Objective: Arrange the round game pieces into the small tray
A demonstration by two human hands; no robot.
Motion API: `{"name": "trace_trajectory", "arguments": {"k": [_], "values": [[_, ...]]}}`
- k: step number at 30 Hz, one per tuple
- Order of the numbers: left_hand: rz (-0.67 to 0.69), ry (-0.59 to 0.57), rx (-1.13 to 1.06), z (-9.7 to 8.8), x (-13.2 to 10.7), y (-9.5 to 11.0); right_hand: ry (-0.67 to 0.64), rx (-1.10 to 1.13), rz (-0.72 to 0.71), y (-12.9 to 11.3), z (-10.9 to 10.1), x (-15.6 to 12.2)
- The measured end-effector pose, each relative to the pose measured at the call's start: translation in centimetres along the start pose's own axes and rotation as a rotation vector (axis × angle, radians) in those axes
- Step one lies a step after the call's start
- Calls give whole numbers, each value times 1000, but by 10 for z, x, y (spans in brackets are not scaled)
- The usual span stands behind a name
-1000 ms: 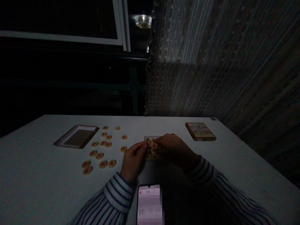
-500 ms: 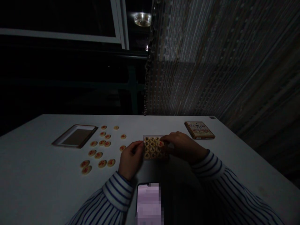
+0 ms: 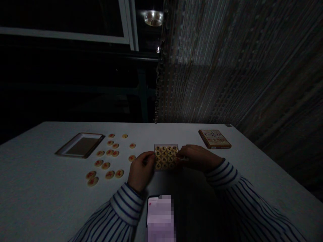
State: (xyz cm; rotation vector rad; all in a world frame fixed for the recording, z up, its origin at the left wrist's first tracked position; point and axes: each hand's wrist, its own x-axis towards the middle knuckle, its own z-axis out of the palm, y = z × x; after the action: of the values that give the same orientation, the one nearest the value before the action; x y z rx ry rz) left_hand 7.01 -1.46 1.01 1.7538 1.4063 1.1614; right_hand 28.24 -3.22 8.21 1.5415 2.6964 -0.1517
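Note:
A small shallow box point(image 3: 166, 145) stands on the table in front of me, filled with rows of round Chinese chess pieces point(image 3: 164, 154) marked in black. My left hand point(image 3: 141, 170) is closed on the box's left edge, thumb and fingers pinched there. At the box's right edge, my right hand point(image 3: 198, 157) has its fingers pinched together. A hint of red shows at its fingertips, seemingly a red-marked piece mostly hidden by the fingers. Loose red-marked pieces point(image 3: 109, 174) lie scattered left of my left hand, some overlapping.
An open, shallow box lid or tray point(image 3: 87, 153) lies at the left of the white table point(image 3: 50, 201). A closed printed box point(image 3: 214, 138) lies at the back right. A lit phone point(image 3: 158, 215) is near my front edge. A beaded curtain point(image 3: 202, 67) hangs behind the table.
My right hand has drawn back to the right from over the box, taking the red-marked piece off the black ones. The box's right column now shows more. My left hand stays put.

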Motion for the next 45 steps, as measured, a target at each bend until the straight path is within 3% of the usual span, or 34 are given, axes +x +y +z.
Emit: {"name": "trace_trajectory", "arguments": {"k": [13,45], "values": [[-8,-24,-17,3,0,-5,-75,19,-15,3,6,3],[-10,-42,-31,1,-2,-3,-76,27,-68,-2,4,3]]}}
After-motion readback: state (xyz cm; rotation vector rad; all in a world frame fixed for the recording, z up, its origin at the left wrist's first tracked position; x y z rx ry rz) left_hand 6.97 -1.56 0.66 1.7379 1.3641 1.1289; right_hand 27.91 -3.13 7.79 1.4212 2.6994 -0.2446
